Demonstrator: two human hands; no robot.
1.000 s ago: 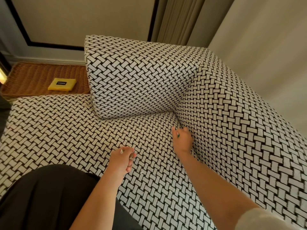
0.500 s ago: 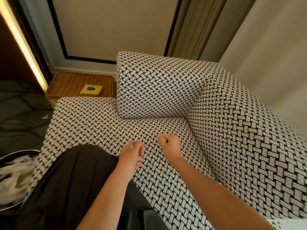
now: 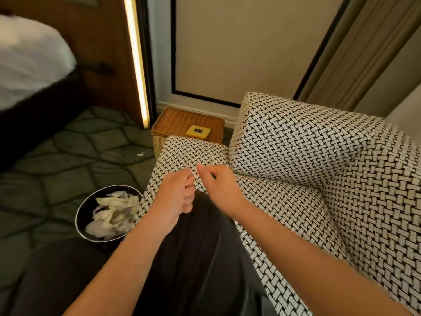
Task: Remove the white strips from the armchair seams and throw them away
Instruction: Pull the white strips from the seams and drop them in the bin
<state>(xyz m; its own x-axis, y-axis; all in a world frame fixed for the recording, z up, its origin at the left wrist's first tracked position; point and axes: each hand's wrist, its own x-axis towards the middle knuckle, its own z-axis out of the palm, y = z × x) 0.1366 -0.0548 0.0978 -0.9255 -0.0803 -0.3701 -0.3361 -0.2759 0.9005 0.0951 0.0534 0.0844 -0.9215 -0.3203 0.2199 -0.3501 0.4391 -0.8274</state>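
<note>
At the left, the bin point(image 3: 87, 202) stands on the carpet point(image 3: 68, 160) just beside the armchair point(image 3: 296, 156), heaped with white strips point(image 3: 114, 210). We judge the step to be the drop. We should carry both hands left over the bin's mouth and release low, so nothing drifts like the white scrap point(image 3: 141, 154) on the carpet. The left hand point(image 3: 176, 195) and right hand point(image 3: 218, 185) hover close together above the seat front, fingers curled, thumbs to fingertips. Against the white weave we cannot tell whether either pinches a strip.
</note>
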